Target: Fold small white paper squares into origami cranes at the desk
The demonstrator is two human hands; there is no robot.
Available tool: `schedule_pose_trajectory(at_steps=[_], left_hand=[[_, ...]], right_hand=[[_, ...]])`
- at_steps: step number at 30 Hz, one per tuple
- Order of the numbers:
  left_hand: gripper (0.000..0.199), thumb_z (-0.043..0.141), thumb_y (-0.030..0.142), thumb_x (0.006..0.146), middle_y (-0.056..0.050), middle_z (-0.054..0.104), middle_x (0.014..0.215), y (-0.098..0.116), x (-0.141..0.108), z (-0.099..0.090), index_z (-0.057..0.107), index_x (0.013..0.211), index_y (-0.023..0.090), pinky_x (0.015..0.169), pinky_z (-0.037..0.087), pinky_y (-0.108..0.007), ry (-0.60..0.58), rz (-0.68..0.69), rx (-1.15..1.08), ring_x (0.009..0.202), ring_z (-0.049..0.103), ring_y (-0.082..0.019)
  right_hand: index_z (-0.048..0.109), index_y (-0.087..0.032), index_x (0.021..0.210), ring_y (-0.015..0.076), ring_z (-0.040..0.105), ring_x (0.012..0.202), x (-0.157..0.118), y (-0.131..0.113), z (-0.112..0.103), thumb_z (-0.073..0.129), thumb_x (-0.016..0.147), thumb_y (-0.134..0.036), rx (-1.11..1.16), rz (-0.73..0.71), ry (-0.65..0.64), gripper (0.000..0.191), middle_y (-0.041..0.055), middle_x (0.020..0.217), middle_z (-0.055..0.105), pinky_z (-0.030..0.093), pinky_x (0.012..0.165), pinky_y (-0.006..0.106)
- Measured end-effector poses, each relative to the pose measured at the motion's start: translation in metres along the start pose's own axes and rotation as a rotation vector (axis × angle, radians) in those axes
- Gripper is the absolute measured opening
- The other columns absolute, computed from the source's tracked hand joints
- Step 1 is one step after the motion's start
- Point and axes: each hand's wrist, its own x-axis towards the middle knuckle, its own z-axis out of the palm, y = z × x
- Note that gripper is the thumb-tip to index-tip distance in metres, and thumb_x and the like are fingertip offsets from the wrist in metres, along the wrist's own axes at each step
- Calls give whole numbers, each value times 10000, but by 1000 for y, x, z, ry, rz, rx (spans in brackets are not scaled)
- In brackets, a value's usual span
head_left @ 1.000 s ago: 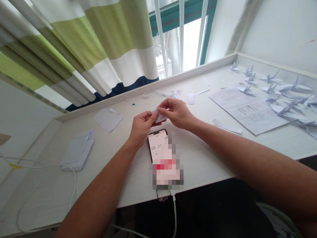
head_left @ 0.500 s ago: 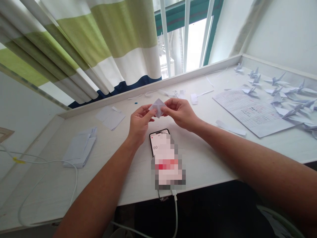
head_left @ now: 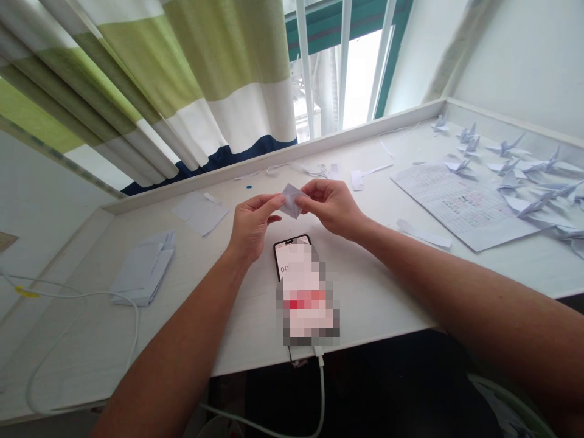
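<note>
A small folded paper [head_left: 291, 205], white and diamond-shaped, is held up above the white table. My left hand [head_left: 252, 224] pinches its left corner between thumb and fingers. On the right side, my right hand [head_left: 329, 205] grips it, with the thumb lying across the front and the other fingers curled behind. Just below the hands lies a phone [head_left: 292, 244] with a lit screen, most of it blurred out.
Folded paper cranes [head_left: 505, 147] crowd the far right, some on a printed sheet [head_left: 465, 210]. Paper stacks [head_left: 143, 267] and loose paper [head_left: 203, 213] lie left. A white cable [head_left: 322, 389] runs from the phone over the table edge. Paper scraps [head_left: 357, 179] lie behind my hands.
My left hand has shifted slightly left, its thumb sliding from the paper's front to its left corner. The paper is turned a little. My right hand keeps its grip.
</note>
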Motion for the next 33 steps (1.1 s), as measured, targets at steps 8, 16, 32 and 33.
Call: schedule_pose_trajectory(at_steps=[8,16,32,33], left_hand=[[248,892,383,784,-39,802,917,-4,-1,3,824,961,223,687,565,-275,27,299,150,805,712,-163],[233,848,442,847,-57,778,1000,-6,2,-2,806,932,228,758,587,-303,-162,301,182,938,706,-199],[152,822,352,868,-54,785,930,-5,-2,0,802,918,210,763,591,-328,-86,368,301,849,721,-199],[168,838,353,851,-54,786,925,-5,-1,1,803,926,207,757,598,-330,-79,352,272,832,723,-196]], right_hand=[[730,-171,847,147,667,724,0,-1,-1,891,781,-489,27,3,9,362,26,800,749,584,720,330],[684,-199,857,144,654,723,3,2,-6,904,747,-565,126,41,47,440,1,796,699,582,677,318],[740,-183,879,163,679,768,0,7,-2,928,746,-540,142,75,-8,425,24,817,729,595,745,350],[737,-185,880,163,679,766,0,7,-1,930,742,-543,146,79,-3,429,21,815,727,600,752,355]])
